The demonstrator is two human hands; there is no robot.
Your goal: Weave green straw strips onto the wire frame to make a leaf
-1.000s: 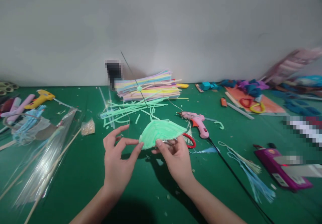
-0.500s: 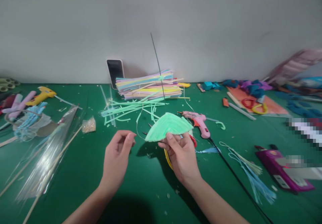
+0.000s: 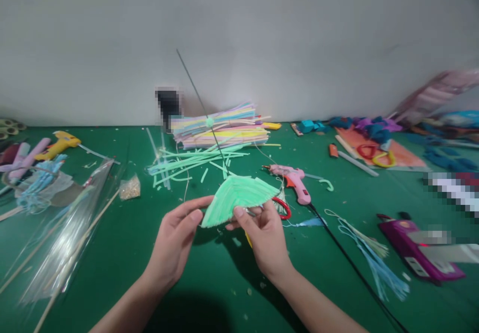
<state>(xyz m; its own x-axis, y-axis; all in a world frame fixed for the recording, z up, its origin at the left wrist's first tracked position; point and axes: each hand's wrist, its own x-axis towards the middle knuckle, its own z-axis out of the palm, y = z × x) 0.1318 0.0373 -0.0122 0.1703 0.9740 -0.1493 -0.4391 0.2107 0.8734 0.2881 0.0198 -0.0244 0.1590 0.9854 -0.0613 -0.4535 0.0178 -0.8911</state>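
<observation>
From here I see a ridged, fuzzy, mint-green fan shape (image 3: 243, 193) above the middle of the green table (image 3: 129, 243), its near edge pinched by my right hand (image 3: 265, 241), with red scissor loops (image 3: 285, 208) beside it; my left hand (image 3: 170, 246) curls at its left corner, grip unclear to me; slim soft green strips (image 3: 202, 159) lie farther off, a smooth pink glue gun (image 3: 298, 182) right

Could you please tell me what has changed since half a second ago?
The green piece shifted left, and the thin rod above it tilts further left. The left hand, previously apart, now meets the piece's left edge. The right hand still holds it; the pink glue gun stayed put.
</observation>
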